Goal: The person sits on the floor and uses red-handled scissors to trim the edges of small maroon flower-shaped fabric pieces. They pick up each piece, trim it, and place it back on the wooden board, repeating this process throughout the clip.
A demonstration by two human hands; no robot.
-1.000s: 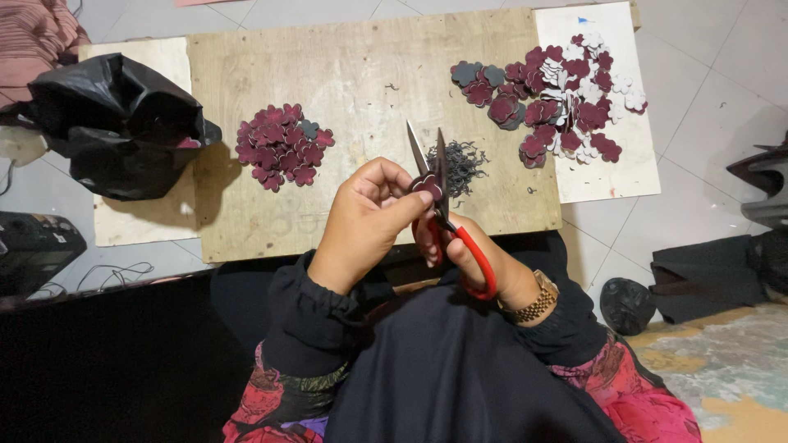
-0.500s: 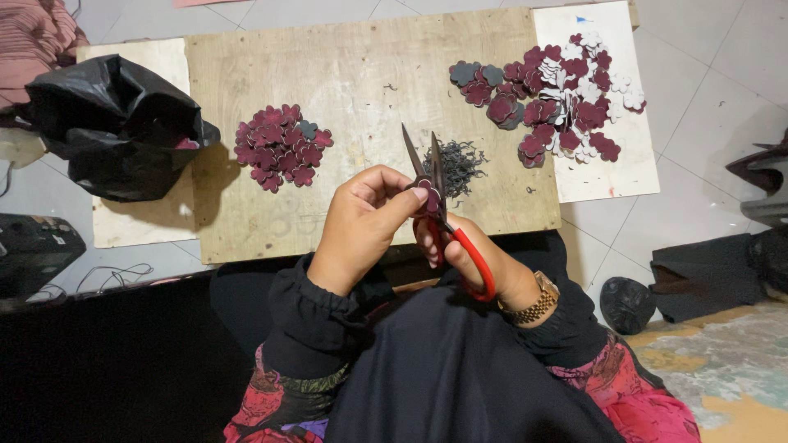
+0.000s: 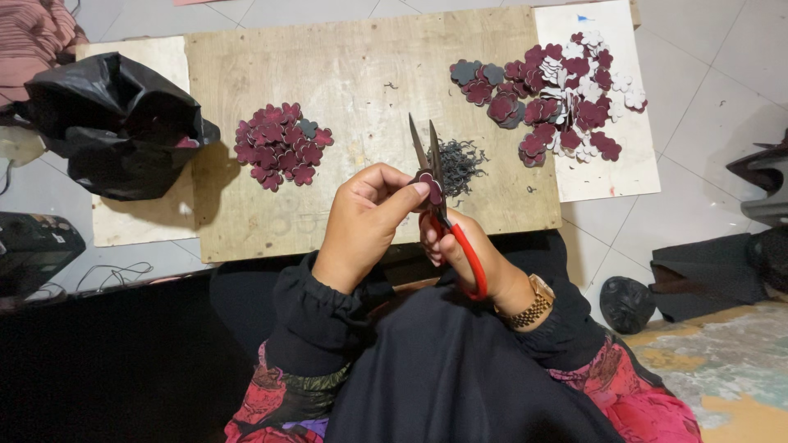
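Note:
My left hand point(image 3: 367, 220) pinches a small dark red flower-shaped piece point(image 3: 428, 184) at its fingertips. My right hand point(image 3: 476, 258) grips red-handled scissors point(image 3: 439, 205), blades apart and pointing away from me, set against the piece. Both hands hover over the near edge of a wooden board point(image 3: 361, 74). A pile of dark trimmings point(image 3: 460, 164) lies on the board just beyond the blades. To the left sits a heap of dark red flower pieces point(image 3: 281, 146). A larger scatter of red, grey and white flower pieces point(image 3: 558, 98) lies at the right.
A crumpled black plastic bag point(image 3: 115, 123) rests at the left on a pale sheet. White paper point(image 3: 611, 164) lies under the right scatter. Dark objects point(image 3: 698, 275) sit on the tiled floor at the right. A black case point(image 3: 33, 250) is at the far left.
The scissors' blades have shifted slightly against the piece, and my left fingers have turned it a little. Everything else stays put.

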